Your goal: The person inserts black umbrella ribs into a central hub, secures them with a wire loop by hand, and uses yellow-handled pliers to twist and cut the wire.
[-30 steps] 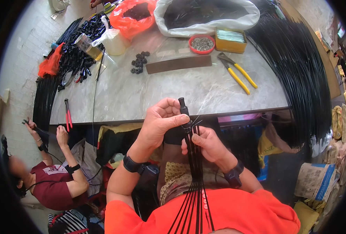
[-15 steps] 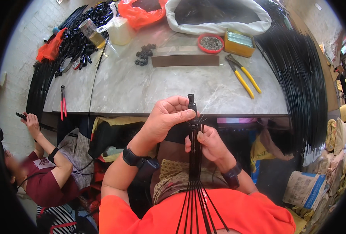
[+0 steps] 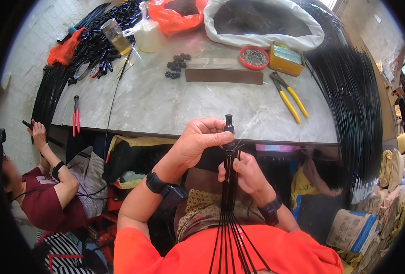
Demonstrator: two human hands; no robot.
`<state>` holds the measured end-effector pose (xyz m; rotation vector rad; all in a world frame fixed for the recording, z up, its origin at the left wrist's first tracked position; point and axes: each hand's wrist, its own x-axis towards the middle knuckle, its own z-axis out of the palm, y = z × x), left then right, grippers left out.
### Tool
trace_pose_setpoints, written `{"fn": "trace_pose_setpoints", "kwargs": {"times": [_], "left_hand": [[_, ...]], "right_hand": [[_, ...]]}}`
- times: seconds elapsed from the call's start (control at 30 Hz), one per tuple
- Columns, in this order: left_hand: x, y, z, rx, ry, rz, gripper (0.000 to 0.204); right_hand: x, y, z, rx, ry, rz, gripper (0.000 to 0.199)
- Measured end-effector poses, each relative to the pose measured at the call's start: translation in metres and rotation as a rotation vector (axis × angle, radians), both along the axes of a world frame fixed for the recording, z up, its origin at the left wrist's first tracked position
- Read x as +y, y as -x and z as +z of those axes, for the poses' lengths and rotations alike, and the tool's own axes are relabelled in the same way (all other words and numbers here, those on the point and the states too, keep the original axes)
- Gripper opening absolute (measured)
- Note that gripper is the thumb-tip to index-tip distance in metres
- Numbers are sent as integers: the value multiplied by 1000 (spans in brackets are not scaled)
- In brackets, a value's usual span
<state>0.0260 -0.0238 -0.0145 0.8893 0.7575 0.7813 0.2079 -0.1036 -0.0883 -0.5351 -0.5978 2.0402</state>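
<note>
A black umbrella frame [image 3: 228, 196] stands upright before my chest, its thin ribs gathered around the shaft and fanning out below over my lap. My left hand [image 3: 201, 142] is closed on its top end, thumb and fingers pinching just under the flared black tip [image 3: 229, 119]. Lower down, my right hand [image 3: 250, 174] wraps the bundle of ribs, its thumb pressed against the side. Fine thin wire ends [image 3: 240, 145] stick out beside the shaft between the two hands. The fingers behind the ribs are partly hidden.
Beyond my hands is a grey marble-patterned table [image 3: 147, 105]. On it lie yellow-handled pliers [image 3: 294, 102], red-handled pliers [image 3: 76, 116], a red dish of small metal parts [image 3: 254, 58] and a brown strip [image 3: 224, 76]. Long black rods [image 3: 353, 109] hang over the right edge. A co-worker [image 3: 51, 192] sits at left.
The view has shifted slightly, so the table and the things on it sit a little lower and further right. Both hands keep their hold on the umbrella frame.
</note>
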Motion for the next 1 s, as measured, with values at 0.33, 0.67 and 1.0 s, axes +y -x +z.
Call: {"fn": "trace_pose_setpoints", "kwargs": {"times": [0.33, 0.67, 1.0], "left_hand": [[-4, -6, 4, 4, 3, 86, 16], [0, -1, 2, 23, -35, -15, 23], [3, -3, 19, 164, -75, -74, 31]], "right_hand": [[0, 0, 0, 33, -1, 1, 30], [-1, -2, 0, 26, 13, -8, 31], [1, -2, -2, 41, -4, 3, 31]]}}
